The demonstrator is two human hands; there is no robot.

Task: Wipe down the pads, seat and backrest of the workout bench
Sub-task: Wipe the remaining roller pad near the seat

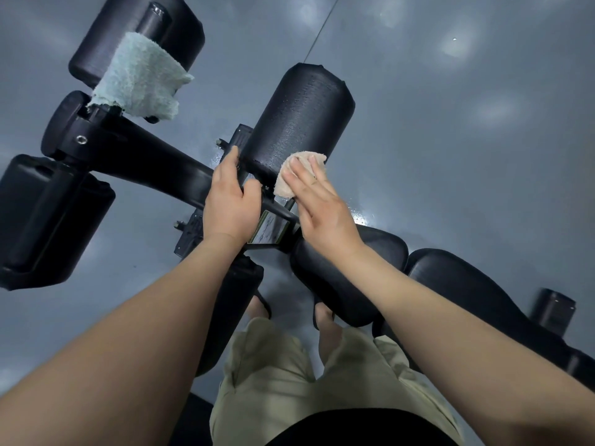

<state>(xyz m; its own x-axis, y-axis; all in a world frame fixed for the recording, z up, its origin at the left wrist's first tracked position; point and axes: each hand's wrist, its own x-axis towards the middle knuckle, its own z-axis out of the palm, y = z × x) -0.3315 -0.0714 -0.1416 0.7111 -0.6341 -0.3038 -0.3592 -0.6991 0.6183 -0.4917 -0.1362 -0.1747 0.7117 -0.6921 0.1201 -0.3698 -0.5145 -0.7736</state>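
Head view, looking down over the leg-roller end of the workout bench (161, 156). My right hand (322, 214) lies flat, fingers straight and slightly spread, pressing a beige cloth (283, 183) against the near end of the upright foam roller pad (299, 117). The cloth is pinned under the palm, not pinched. My left hand (230, 204) curls round the black frame just beside that pad's inner end, thumb on the near side, steadying the bench. A pale green towel (138, 78) hangs loosely over the far roller pad (93, 56). A third pad (48, 220) sits at lower left. The seat (325, 284) and backrest (457, 275) run off to the right beneath my right forearm, and by my reading they are not yet being wiped. The main risk, as I judge it, is the unpinched cloth: a long stroke around the curved foam could let it slide out and drop to the grey floor (450, 123). The pad might also turn on its axle under sideways pressure, leaving a strip unwiped. The draped towel looks unsecured — shaking the frame may dislodge it.
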